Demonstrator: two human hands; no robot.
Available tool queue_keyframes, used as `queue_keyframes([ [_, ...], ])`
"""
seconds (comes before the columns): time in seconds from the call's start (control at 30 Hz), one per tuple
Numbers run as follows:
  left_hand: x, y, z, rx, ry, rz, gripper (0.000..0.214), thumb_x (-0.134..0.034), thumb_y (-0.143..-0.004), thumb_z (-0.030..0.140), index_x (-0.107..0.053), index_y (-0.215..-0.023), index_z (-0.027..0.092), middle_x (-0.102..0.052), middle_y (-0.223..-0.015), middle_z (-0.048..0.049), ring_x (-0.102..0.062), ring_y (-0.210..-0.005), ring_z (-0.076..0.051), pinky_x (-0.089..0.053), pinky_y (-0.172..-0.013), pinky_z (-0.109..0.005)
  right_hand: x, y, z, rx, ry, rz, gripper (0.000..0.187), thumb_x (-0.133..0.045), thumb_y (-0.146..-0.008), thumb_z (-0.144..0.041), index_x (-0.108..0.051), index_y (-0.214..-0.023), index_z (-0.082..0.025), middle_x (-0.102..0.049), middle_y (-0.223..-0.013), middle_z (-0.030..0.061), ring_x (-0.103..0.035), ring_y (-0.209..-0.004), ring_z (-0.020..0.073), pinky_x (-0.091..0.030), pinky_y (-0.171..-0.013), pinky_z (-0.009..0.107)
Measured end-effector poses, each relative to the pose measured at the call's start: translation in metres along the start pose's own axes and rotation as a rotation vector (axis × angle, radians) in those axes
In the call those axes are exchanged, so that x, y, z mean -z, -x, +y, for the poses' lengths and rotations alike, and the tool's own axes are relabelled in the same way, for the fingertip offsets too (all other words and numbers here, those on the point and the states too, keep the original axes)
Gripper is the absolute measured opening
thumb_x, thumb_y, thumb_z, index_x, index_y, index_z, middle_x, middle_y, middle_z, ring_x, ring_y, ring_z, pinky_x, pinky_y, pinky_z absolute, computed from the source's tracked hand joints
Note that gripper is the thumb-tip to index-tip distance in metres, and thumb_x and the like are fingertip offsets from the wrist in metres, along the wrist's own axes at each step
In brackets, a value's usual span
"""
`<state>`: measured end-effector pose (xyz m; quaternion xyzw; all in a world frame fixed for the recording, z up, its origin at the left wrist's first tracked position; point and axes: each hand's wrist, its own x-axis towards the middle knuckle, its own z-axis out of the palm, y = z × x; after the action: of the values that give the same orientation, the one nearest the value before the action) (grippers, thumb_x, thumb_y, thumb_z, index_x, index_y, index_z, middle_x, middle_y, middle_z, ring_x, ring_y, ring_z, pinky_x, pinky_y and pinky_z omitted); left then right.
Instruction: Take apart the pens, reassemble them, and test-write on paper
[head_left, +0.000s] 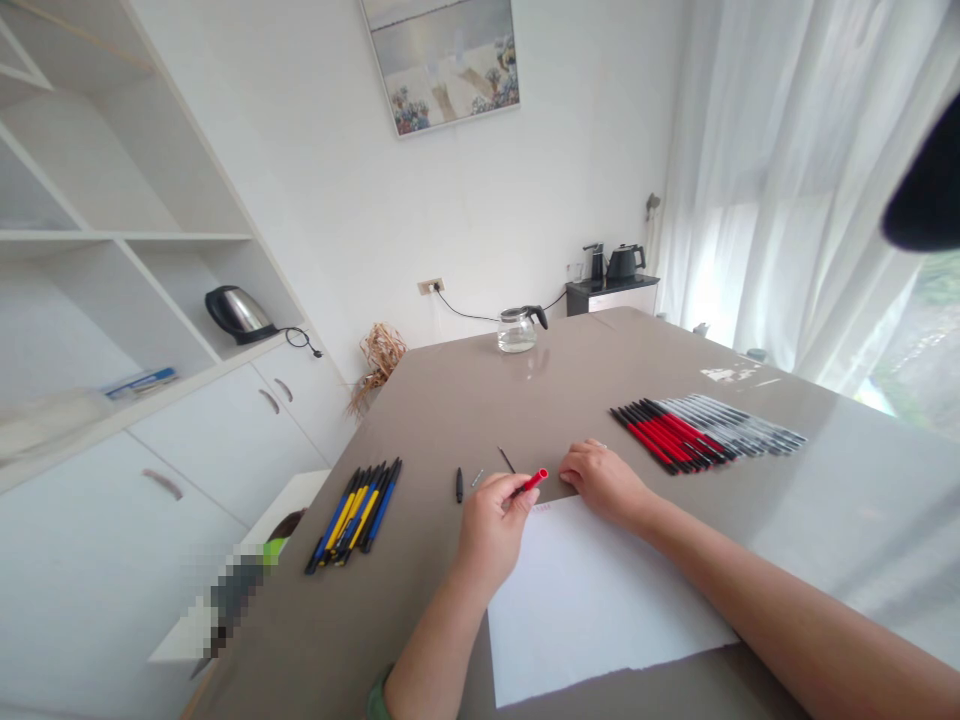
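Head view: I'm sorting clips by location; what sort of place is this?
Probably a home or small office room: it has a large table, white shelves and a framed picture.

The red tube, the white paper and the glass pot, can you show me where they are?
Red tube [535,480], head view: on its red side, near the open end.
White paper [600,610], head view: on the bare middle of the sheet.
Glass pot [517,335], head view: on its clear body.
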<state>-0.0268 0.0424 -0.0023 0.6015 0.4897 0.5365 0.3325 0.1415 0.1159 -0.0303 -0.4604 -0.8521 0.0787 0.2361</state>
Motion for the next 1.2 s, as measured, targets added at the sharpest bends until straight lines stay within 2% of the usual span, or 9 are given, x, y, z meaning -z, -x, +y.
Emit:
queue_keyframes([
  [0.17, -0.001, 0.001, 0.005, -0.064, -0.019, -0.053, 0.014, -0.055, -0.071, 0.026, -0.067, -0.078, 0.021, -0.059, -0.084, -0.0079, -0.053, -0.078, -0.019, -0.04, -0.068, -0.027, 0.01, 0.001, 0.001, -0.119, -0.319, 0.045, 0.019, -0.045, -0.075, -0.022, -0.062, -0.069, -0.016, -0.059, -0.073, 0.0052, -0.049, -0.073, 0.0162, -0.034, -0.067, 0.027],
  [0.3, 0.001, 0.0, -0.001, -0.054, -0.093, -0.035, 0.016, -0.054, -0.072, 0.026, -0.066, -0.081, 0.022, -0.059, -0.082, -0.0072, -0.052, -0.077, -0.019, -0.039, -0.069, -0.028, 0.029, 0.005, -0.009, -0.274, -0.839, 0.037, 0.024, -0.051, -0.072, -0.037, -0.061, -0.08, -0.016, -0.06, -0.078, 0.0036, -0.048, -0.067, 0.013, -0.035, -0.061, 0.026],
  [0.37, 0.002, -0.001, -0.004, -0.042, -0.129, -0.031, 0.016, -0.055, -0.071, 0.026, -0.067, -0.08, 0.022, -0.058, -0.078, -0.0064, -0.052, -0.073, -0.018, -0.038, -0.067, -0.028, 0.04, 0.008, -0.017, -0.259, -1.07, 0.027, 0.024, -0.057, -0.069, -0.038, -0.06, -0.079, -0.017, -0.059, -0.081, 0.0027, -0.047, -0.065, 0.0109, -0.035, -0.06, 0.025],
  [0.43, 0.003, -0.001, -0.005, -0.042, -0.163, -0.034, 0.015, -0.055, -0.071, 0.027, -0.067, -0.078, 0.022, -0.058, -0.074, -0.0056, -0.052, -0.07, -0.018, -0.037, -0.064, -0.027, 0.048, 0.01, -0.025, -0.221, -1.202, -0.014, 0.021, -0.06, -0.066, -0.036, -0.06, -0.076, -0.017, -0.058, -0.078, 0.0014, -0.045, -0.063, 0.0093, -0.034, -0.06, 0.024],
  [0.67, 0.004, -0.001, -0.006, -0.067, -0.302, -0.097, 0.02, -0.048, -0.076, 0.029, -0.065, -0.083, 0.021, -0.059, -0.078, -0.006, -0.052, -0.071, -0.017, -0.038, -0.064, -0.028, 0.048, 0.012, -0.033, -0.199, -1.232, -0.139, 0.021, -0.061, -0.066, -0.035, -0.06, -0.071, -0.014, -0.054, -0.063, 0.0, -0.043, -0.06, 0.0089, -0.033, -0.058, 0.023],
  [0.93, 0.006, -0.001, -0.013, -0.051, -0.424, -0.13, 0.021, -0.046, -0.077, 0.028, -0.063, -0.087, 0.02, -0.058, -0.08, -0.0035, -0.052, -0.072, -0.014, -0.039, -0.064, -0.026, 0.041, 0.012, -0.025, -0.192, -1.192, -0.152, 0.022, -0.061, -0.067, -0.035, -0.061, -0.072, -0.014, -0.049, -0.06, -0.0012, -0.038, -0.055, 0.0077, -0.03, -0.053, 0.023],
  [1.2, 0.006, 0.0, -0.012, -0.037, -0.467, -0.144, 0.021, -0.045, -0.077, 0.028, -0.062, -0.088, 0.021, -0.057, -0.078, -0.0029, -0.052, -0.071, -0.014, -0.038, -0.063, -0.025, 0.037, 0.012, -0.019, -0.186, -1.162, -0.158, 0.022, -0.06, -0.068, -0.035, -0.063, -0.073, -0.015, -0.049, -0.06, -0.0008, -0.038, -0.055, 0.0078, -0.032, -0.052, 0.023],
])
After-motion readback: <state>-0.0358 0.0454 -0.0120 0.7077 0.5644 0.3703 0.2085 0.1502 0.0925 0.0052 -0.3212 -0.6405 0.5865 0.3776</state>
